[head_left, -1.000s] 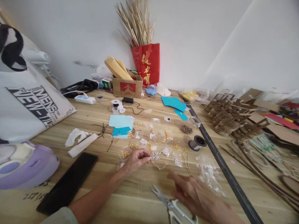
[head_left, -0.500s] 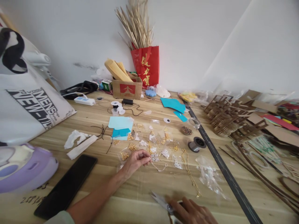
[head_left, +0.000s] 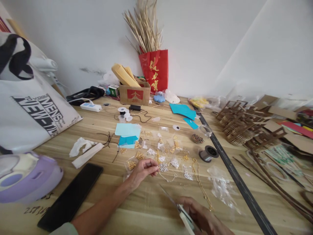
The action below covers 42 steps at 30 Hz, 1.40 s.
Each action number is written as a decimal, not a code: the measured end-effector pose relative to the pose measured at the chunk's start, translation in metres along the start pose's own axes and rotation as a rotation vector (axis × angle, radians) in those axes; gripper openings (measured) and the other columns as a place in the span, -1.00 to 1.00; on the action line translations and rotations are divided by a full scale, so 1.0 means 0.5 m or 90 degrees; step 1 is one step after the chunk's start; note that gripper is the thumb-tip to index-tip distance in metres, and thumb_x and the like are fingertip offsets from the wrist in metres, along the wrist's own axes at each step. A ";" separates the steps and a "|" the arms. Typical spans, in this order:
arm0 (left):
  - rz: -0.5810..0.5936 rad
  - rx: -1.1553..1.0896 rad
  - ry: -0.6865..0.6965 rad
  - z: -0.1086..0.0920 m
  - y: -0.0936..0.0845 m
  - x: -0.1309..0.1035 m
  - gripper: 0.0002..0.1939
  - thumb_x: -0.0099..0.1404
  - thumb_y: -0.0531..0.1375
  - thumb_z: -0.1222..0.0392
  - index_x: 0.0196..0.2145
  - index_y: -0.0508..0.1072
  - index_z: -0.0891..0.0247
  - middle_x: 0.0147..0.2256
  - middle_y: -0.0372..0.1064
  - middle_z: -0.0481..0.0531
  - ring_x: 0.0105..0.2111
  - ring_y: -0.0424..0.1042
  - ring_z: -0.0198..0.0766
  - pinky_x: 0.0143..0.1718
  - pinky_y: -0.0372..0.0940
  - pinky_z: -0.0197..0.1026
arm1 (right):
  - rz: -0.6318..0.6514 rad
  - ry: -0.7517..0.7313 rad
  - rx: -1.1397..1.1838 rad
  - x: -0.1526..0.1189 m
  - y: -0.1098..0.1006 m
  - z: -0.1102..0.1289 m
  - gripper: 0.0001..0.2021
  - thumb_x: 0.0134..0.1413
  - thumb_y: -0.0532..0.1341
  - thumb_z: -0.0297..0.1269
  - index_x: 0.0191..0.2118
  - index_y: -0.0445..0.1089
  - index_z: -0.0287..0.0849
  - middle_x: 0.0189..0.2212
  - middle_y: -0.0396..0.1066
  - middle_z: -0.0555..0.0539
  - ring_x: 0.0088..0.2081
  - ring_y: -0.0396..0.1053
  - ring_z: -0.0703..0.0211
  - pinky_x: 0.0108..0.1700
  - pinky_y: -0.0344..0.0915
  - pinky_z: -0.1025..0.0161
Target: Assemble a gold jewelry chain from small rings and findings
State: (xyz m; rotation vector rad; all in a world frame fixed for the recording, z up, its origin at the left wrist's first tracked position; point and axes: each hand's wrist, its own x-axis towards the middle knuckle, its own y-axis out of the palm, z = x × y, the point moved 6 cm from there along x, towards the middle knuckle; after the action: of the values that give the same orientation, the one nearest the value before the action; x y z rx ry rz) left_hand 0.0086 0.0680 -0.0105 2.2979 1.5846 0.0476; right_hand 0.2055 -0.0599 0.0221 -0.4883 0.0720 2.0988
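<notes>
My left hand (head_left: 146, 168) is closed in a pinch at the middle of the table. A thin silver chain (head_left: 168, 180) runs from its fingertips and curves to the right along the tabletop. My right hand (head_left: 204, 217), low in the view, is wrapped around a pair of scissors (head_left: 169, 195) with light handles. The blades point up and left toward my left hand, apart from the chain. Beyond my left hand lie small bags of silver findings (head_left: 163, 167) and gold findings (head_left: 140, 155). A gold chain (head_left: 201, 186) stretches out beyond my right hand.
A black phone (head_left: 70, 195) and a purple-white appliance (head_left: 31, 178) are on the left. To the right are a wire spool (head_left: 208, 153), a crumpled plastic bag (head_left: 221, 186) and small woven baskets (head_left: 242, 127). A cardboard box (head_left: 135, 94) and red bag (head_left: 158, 73) stand behind.
My right hand has closed around the scissors and turned them, so the blades now show edge-on. My left hand keeps its pinch at the silver chain. The whole view has shifted slightly.
</notes>
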 end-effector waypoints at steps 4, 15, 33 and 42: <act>-0.004 -0.017 -0.004 0.003 -0.001 0.003 -0.68 -0.05 0.40 0.08 -0.41 0.50 0.38 -0.48 0.51 0.05 -0.53 0.39 -0.35 -0.42 0.29 -0.27 | -0.066 0.023 -0.052 0.021 -0.008 -0.023 -0.37 -0.14 0.33 -0.29 0.14 0.27 -0.09 -0.09 0.41 -0.09 -0.08 0.39 0.04 -0.03 0.33 0.25; 0.011 -0.034 -0.001 0.014 -0.006 0.006 -0.74 0.02 0.37 0.09 -0.42 0.54 0.36 -0.47 0.51 0.05 -0.50 0.39 -0.35 -0.41 0.28 -0.28 | -0.163 -0.084 -0.220 0.052 -0.024 0.012 -0.44 -0.10 0.28 -0.34 0.11 0.25 -0.08 -0.11 0.43 -0.12 -0.14 0.44 0.07 -0.07 0.39 0.24; 0.111 0.004 0.025 0.005 0.013 -0.003 -0.81 0.13 0.30 0.15 -0.36 0.57 0.35 -0.51 0.45 0.02 -0.49 0.37 -0.34 -0.38 0.25 -0.30 | -0.197 -0.215 -0.345 0.098 -0.008 0.045 -0.45 0.06 0.12 -0.45 0.19 0.13 0.02 -0.21 0.37 -0.04 -0.34 0.39 0.25 -0.26 0.36 0.36; 0.141 0.037 0.023 -0.006 0.024 -0.010 -0.81 0.16 0.28 0.14 -0.36 0.56 0.35 -0.50 0.44 0.03 -0.46 0.36 -0.31 -0.36 0.24 -0.29 | -0.200 -0.211 -0.411 0.095 -0.012 0.057 -0.50 0.11 0.11 -0.41 0.18 0.16 -0.01 -0.26 0.36 -0.04 -0.36 0.37 0.23 -0.23 0.38 0.31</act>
State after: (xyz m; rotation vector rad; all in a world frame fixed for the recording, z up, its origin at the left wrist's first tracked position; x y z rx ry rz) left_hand 0.0168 0.0603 -0.0033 2.5222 1.3581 0.0992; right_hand 0.1791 -0.0116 0.0317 -0.4793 -0.8411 1.8310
